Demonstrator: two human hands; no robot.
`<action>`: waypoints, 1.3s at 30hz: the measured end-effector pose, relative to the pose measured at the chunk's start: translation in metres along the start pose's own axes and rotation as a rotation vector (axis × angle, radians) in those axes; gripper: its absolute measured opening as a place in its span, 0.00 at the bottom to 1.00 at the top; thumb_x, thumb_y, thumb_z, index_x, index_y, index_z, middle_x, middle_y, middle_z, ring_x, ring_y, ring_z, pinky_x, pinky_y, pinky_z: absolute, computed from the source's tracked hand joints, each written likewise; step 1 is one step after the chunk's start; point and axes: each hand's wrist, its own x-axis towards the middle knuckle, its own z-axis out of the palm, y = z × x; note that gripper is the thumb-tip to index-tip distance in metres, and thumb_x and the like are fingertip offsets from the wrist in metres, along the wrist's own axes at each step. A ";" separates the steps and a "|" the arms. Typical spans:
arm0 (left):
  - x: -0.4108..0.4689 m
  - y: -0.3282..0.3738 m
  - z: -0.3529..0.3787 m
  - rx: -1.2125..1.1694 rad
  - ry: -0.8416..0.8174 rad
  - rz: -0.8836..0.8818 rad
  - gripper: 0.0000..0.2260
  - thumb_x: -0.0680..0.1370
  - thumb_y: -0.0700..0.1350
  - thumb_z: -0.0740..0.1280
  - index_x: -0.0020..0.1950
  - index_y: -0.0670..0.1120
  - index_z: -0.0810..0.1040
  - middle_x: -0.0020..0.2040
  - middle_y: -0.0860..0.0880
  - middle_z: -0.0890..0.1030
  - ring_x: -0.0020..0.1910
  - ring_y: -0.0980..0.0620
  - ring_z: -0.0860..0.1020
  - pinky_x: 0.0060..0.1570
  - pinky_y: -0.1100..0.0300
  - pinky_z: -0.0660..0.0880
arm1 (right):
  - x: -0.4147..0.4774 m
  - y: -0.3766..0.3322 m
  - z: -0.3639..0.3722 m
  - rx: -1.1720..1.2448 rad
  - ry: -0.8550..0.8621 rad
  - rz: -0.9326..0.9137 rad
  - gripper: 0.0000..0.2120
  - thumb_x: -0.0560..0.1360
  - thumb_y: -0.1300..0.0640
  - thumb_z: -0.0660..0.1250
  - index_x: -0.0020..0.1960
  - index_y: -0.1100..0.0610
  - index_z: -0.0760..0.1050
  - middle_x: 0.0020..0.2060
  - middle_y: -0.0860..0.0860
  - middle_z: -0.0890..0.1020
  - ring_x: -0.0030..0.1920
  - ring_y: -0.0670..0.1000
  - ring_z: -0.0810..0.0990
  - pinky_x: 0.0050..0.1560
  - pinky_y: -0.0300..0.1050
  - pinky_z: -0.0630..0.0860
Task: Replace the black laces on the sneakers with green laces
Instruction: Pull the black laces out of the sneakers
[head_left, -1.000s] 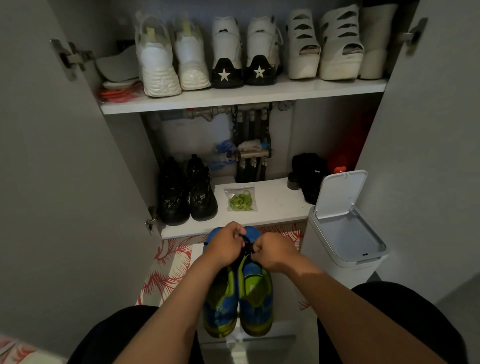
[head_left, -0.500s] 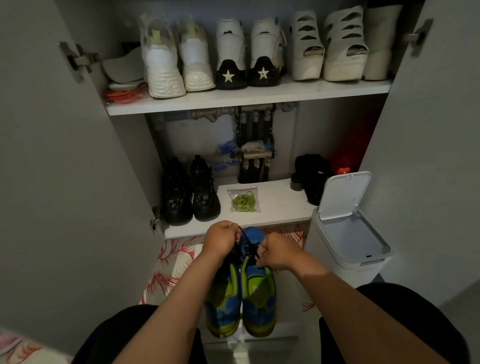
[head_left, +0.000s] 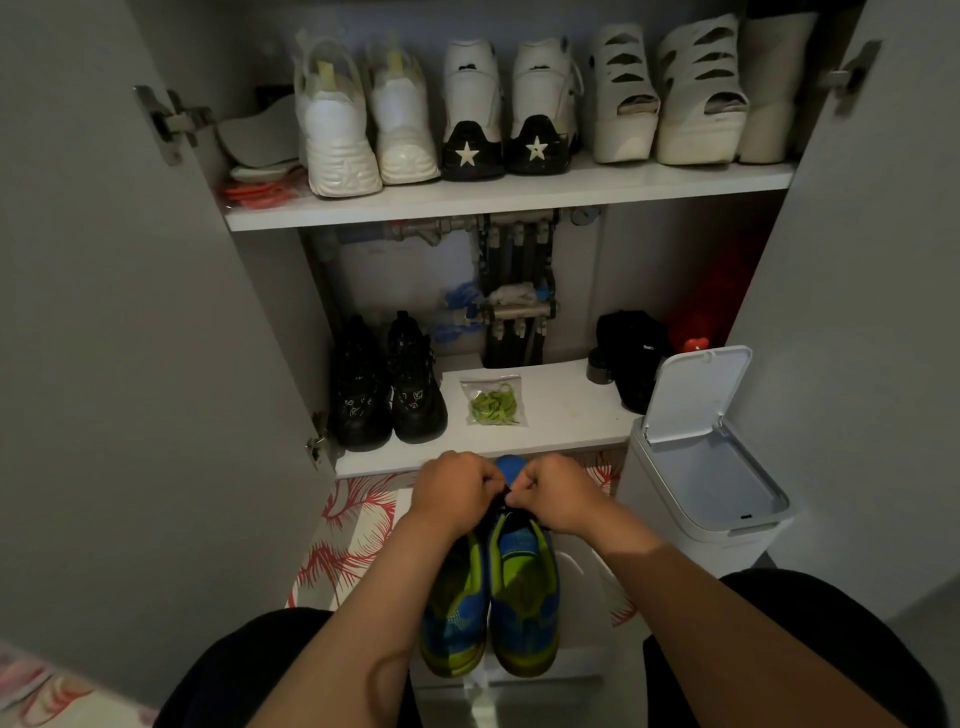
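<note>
Blue-and-lime sneakers (head_left: 498, 587); green laces (head_left: 492, 404) in clear bag; white bin (head_left: 701, 467); red-and-white floral mat (head_left: 353, 530)

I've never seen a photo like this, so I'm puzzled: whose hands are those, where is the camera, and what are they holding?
The camera sits on a person's head, looking down, so you see their own arms. Their left hand and right hand both pinch a black lace on a blue and green sneaker, one of a pair in front of them. In the open cupboard, a small bag of green laces lies on the lower shelf, beside black shoes. A white bin stands on the right, lid up.
</note>
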 end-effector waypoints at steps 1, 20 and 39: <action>-0.001 0.001 -0.003 0.004 0.036 -0.037 0.09 0.79 0.50 0.63 0.53 0.55 0.83 0.52 0.52 0.84 0.52 0.48 0.80 0.50 0.56 0.75 | 0.000 0.001 0.000 -0.012 -0.023 0.009 0.04 0.71 0.54 0.76 0.39 0.52 0.83 0.39 0.47 0.85 0.42 0.46 0.83 0.48 0.44 0.80; -0.003 -0.016 -0.010 0.081 0.111 -0.291 0.28 0.76 0.39 0.66 0.75 0.50 0.65 0.69 0.44 0.68 0.67 0.43 0.64 0.63 0.51 0.69 | -0.004 0.005 0.006 -0.329 -0.140 -0.059 0.07 0.72 0.54 0.73 0.48 0.54 0.83 0.46 0.48 0.85 0.48 0.50 0.82 0.48 0.42 0.76; -0.009 0.000 0.013 -0.069 -0.306 -0.024 0.11 0.71 0.47 0.68 0.51 0.58 0.77 0.50 0.53 0.79 0.52 0.51 0.75 0.51 0.55 0.73 | 0.000 0.014 -0.004 -0.289 0.059 0.097 0.09 0.76 0.59 0.62 0.54 0.54 0.78 0.56 0.54 0.82 0.55 0.56 0.80 0.50 0.44 0.75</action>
